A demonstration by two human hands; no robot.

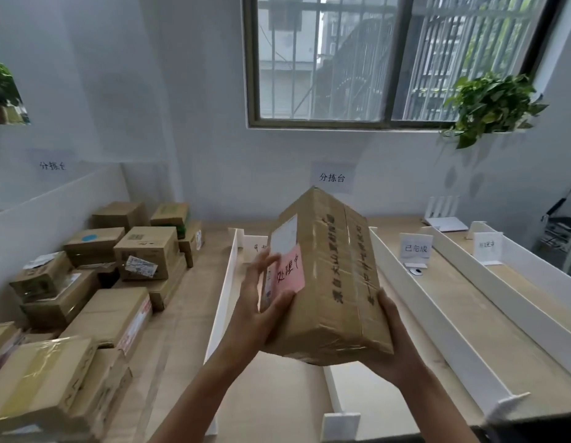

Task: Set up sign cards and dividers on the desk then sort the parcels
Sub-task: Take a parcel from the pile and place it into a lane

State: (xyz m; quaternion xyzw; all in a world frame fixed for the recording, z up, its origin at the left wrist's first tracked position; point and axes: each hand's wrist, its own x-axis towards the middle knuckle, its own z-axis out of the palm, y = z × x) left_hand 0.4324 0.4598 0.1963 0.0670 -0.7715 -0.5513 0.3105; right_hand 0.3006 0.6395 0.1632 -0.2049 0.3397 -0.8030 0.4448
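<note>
I hold a taped brown cardboard parcel (329, 279) up in the air over the middle of the desk. A pink note (289, 271) with handwriting and a white label are stuck on its left face. My left hand (262, 298) grips that left face, fingers spread beside the pink note. My right hand (394, 334) supports the parcel's lower right corner. White dividers (415, 302) run front to back across the desk and split it into lanes. A white sign card (416, 249) stands in the lane right of the parcel, another sign card (485, 246) further right.
A pile of several cardboard parcels (95, 270) covers the desk's left part, against a white side panel (47, 215). A third sign card (257, 247) is partly hidden behind the held parcel. A potted plant (492, 103) sits on the windowsill. A small round object (415, 271) lies below the sign card.
</note>
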